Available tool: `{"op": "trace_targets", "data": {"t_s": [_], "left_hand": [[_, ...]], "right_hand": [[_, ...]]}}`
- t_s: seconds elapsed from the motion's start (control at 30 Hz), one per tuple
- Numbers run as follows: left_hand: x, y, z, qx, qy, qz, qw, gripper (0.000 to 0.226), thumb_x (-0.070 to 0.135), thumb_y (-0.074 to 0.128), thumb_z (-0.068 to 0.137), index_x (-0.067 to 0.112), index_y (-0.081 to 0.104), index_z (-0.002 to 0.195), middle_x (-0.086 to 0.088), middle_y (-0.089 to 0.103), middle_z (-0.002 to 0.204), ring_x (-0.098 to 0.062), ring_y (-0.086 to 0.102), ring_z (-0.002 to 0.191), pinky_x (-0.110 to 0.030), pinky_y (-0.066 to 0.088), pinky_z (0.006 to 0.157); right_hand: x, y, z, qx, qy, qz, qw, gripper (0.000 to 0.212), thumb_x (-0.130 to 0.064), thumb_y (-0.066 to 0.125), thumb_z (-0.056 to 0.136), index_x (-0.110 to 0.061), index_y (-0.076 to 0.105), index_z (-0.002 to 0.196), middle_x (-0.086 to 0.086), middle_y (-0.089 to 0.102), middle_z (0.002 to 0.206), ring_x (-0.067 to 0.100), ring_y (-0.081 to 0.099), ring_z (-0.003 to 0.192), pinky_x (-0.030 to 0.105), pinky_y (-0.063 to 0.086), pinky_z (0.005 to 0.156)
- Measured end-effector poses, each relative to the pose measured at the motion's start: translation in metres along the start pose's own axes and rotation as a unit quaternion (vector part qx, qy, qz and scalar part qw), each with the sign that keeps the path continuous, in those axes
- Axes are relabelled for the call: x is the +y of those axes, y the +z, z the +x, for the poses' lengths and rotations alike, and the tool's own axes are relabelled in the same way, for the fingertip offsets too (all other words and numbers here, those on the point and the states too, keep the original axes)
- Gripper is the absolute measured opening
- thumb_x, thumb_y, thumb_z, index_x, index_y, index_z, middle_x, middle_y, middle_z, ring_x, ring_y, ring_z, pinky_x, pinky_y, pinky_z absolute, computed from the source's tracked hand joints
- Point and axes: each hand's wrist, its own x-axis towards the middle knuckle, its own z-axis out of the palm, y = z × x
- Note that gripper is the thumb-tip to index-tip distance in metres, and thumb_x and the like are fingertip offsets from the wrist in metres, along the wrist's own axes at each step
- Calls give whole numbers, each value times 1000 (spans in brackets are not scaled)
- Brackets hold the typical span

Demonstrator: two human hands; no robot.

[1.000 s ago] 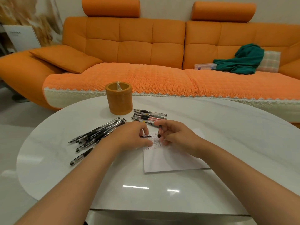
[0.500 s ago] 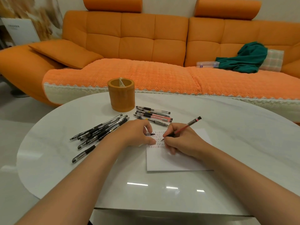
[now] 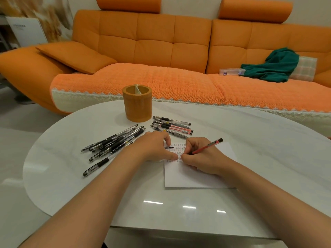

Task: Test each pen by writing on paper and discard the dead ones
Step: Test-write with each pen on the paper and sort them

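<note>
My right hand [image 3: 200,156] grips a red pen [image 3: 208,146] in a writing hold, its tip down on the white paper [image 3: 197,178] among rows of small red marks. My left hand [image 3: 155,146] rests on the paper's left edge, fingers curled round a black pen cap [image 3: 169,147] that sticks out to the right. A pile of several black pens [image 3: 112,142] lies left of my left hand. A smaller group of several pens [image 3: 172,127], some red, lies just beyond my hands.
An orange round pen holder [image 3: 137,105] stands behind the pens on the white oval table [image 3: 250,140]. Beyond the table is an orange sofa [image 3: 161,56] with a green cloth [image 3: 275,66] and a clear plastic box [image 3: 232,71].
One second ago my hands were close together with the pen short and upright between them. Since then my right hand took a writing hold and the tip moved down the paper to a lower row.
</note>
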Motion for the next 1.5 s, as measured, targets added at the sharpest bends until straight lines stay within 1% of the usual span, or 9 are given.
{"op": "trace_targets", "data": {"t_s": [0.33,0.4,0.53,0.7,0.87,0.97,1.07,1.4,1.5], "left_hand": [[-1,1,2,-4,-11,-8,1000,51,63,77,71,38,55,110,12,55,109,-12,53,102,-33,52,85],[-2,1,3,-5,-13,-11,1000,51,63,78,70,38,55,109,11,56,110,-12,54,101,-33,52,84],[-2,3,4,-5,-16,-10,1000,52,65,78,69,39,54,108,11,56,111,-12,53,102,-34,52,85],[-2,2,3,-3,-15,-13,1000,51,63,78,70,38,55,109,10,55,110,-12,53,103,-33,51,84],[-3,3,4,0,-15,-9,1000,51,64,78,70,39,55,108,12,55,109,-12,52,103,-34,51,85],[-3,3,4,1,-14,-11,1000,50,63,78,70,38,55,108,12,55,108,-12,52,103,-35,51,86],[-3,4,5,0,-14,-11,1000,51,63,78,70,39,55,108,12,55,109,-12,52,103,-36,52,88],[-3,4,4,0,-14,-14,1000,51,63,78,70,38,55,108,12,55,108,-12,52,104,-36,52,88],[-4,4,5,1,-16,-16,1000,51,64,78,69,39,55,107,12,56,108,-11,53,102,-36,52,87]], "right_hand": [[1,3,-1,12,-30,-54,998,25,2,68,80,-12,53,66,-1,63,57,11,60,51,22,45,49],[2,3,0,14,-31,-61,998,24,2,68,80,-10,53,67,0,62,57,11,60,51,23,46,49],[5,2,0,24,-36,-54,998,16,1,69,80,0,54,73,15,66,64,14,62,52,28,49,51],[4,2,0,16,-39,-60,997,21,2,69,80,-8,55,68,1,63,57,11,58,52,22,45,50],[4,1,-1,11,-39,-47,998,23,4,68,80,-9,54,67,8,64,61,12,61,52,23,47,50],[4,2,-1,19,-39,-53,998,23,3,68,80,-10,53,67,6,63,59,12,60,52,22,46,50],[5,3,0,20,-40,-60,997,20,3,69,79,-4,53,69,2,61,57,9,58,49,20,44,48],[8,1,0,3,-48,-52,997,17,2,68,81,-2,55,71,13,66,63,15,61,54,26,48,52],[8,2,0,-2,-46,-46,998,18,3,68,81,-3,56,71,9,66,62,13,61,53,24,47,51]]}}
